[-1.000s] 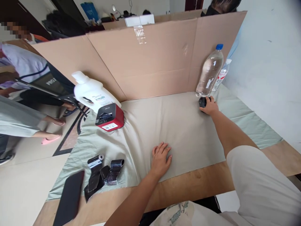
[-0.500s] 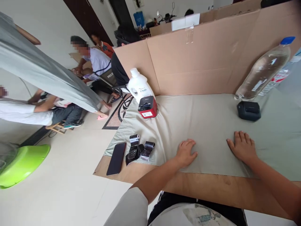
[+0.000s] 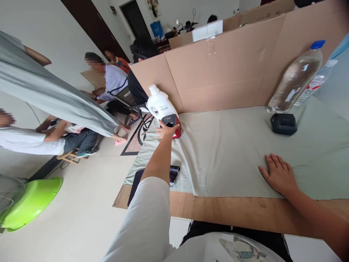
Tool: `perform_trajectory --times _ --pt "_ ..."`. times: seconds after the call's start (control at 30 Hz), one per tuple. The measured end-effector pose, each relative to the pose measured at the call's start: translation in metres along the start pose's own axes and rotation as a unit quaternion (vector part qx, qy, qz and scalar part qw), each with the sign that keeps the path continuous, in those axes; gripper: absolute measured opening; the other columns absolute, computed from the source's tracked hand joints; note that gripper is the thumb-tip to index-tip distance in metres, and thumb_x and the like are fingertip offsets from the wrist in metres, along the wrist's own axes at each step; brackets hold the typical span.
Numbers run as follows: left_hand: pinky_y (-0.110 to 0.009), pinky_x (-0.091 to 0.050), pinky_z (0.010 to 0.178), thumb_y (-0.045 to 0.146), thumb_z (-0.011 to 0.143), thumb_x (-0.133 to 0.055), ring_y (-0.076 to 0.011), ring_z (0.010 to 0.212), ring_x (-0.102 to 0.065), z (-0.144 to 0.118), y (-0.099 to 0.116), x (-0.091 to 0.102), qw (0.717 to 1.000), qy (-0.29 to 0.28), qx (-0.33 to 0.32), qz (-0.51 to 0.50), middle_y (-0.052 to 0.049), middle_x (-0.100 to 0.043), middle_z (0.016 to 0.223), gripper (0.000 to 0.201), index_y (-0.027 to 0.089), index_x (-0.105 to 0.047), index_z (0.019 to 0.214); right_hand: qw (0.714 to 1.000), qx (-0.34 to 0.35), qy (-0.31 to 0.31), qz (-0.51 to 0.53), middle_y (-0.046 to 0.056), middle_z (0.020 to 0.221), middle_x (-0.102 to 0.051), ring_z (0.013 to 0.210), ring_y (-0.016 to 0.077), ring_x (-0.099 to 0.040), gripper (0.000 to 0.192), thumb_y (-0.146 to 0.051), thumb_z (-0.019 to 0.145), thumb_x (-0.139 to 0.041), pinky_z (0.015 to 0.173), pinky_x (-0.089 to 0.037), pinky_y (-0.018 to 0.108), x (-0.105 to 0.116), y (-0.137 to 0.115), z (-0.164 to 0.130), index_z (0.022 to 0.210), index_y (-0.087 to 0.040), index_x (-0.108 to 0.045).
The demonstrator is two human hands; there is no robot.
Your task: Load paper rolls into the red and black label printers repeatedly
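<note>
Our left arm, in a loose pale fabric sleeve (image 3: 147, 214), stretches far forward and to the left of our torso (image 3: 226, 249), clad in a pale printed shirt. At its end, our bare left hand (image 3: 165, 131) spreads its fingers, thumb pointing right. Our bare right forearm (image 3: 313, 214) angles in to the torso's right; our right hand (image 3: 279, 174) lies palm down, fingers extended, thumb apart, ahead of the torso.

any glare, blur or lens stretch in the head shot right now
Head view, right: glints on the large bottle; head view, left edge: green basin looks wide-angle stretched; head view, beyond the left hand: print on the white jug too small to read.
</note>
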State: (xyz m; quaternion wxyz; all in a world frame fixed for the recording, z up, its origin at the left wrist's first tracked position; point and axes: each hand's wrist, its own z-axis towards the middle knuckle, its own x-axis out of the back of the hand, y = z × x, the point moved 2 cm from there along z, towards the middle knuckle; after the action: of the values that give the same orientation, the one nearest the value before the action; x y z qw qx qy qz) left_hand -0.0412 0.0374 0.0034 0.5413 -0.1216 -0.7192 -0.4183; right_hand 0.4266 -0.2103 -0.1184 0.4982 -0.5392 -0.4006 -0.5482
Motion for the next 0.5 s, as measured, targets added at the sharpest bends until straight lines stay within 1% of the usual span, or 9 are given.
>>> perform_trajectory --times 0.1,0.2,0.3,0.4,0.5 --pt "-0.062 -0.035 0.107 0.060 0.062 -0.079 -0.0451 0.142 -0.030 -0.005 0.002 -0.005 1.000 0.007 0.007 -0.010 -0.026 -0.025 0.155 0.127 0.022 -0.003 0.157 1.000 0.003 -0.002 0.001 0.018 0.155 -0.042 0.146 0.0330 -0.033 0.072 -0.053 0.094 -0.024 0.119 -0.026 0.051 0.002 -0.002 -0.001 0.146 -0.008 -0.044" --pt "-0.060 -0.037 0.105 0.053 0.065 -0.079 -0.0446 0.138 -0.036 -0.014 0.009 -0.001 1.000 0.013 0.000 -0.012 -0.027 -0.031 0.149 0.120 0.019 -0.008 0.156 1.000 0.003 -0.004 0.002 0.017 0.155 -0.042 0.146 0.0324 -0.033 0.069 -0.051 0.094 -0.027 0.118 -0.026 0.051 0.004 -0.003 -0.001 0.146 -0.009 -0.043" --pt "-0.058 -0.036 0.107 0.052 0.065 -0.080 -0.0432 0.137 -0.037 -0.034 0.016 0.007 0.999 0.013 -0.044 -0.010 -0.025 -0.036 0.146 0.116 0.021 -0.013 0.155 1.000 -0.002 -0.009 0.008 0.016 0.156 -0.041 0.147 0.0315 -0.032 0.067 -0.051 0.095 -0.029 0.118 -0.024 0.050 0.004 -0.002 0.000 0.147 -0.011 -0.042" --pt "-0.053 -0.033 0.111 0.054 0.067 -0.078 -0.0397 0.138 -0.037 -0.074 0.017 0.013 0.991 0.013 -0.133 -0.014 -0.021 -0.040 0.144 0.109 0.023 -0.019 0.153 1.000 -0.003 -0.013 0.017 0.016 0.157 -0.039 0.148 0.0317 -0.030 0.068 -0.051 0.095 -0.030 0.119 -0.023 0.051 0.004 -0.002 0.000 0.148 -0.011 -0.041" --pt "-0.049 -0.032 0.113 0.052 0.068 -0.079 -0.0360 0.137 -0.041 -0.132 0.012 0.011 0.972 -0.020 -0.226 -0.054 -0.017 -0.044 0.141 0.103 0.024 -0.025 0.151 0.999 -0.005 -0.030 0.021 0.017 0.159 -0.037 0.148 0.0324 -0.028 0.068 -0.051 0.095 -0.029 0.119 -0.022 0.051 0.006 -0.003 0.001 0.149 -0.010 -0.040"
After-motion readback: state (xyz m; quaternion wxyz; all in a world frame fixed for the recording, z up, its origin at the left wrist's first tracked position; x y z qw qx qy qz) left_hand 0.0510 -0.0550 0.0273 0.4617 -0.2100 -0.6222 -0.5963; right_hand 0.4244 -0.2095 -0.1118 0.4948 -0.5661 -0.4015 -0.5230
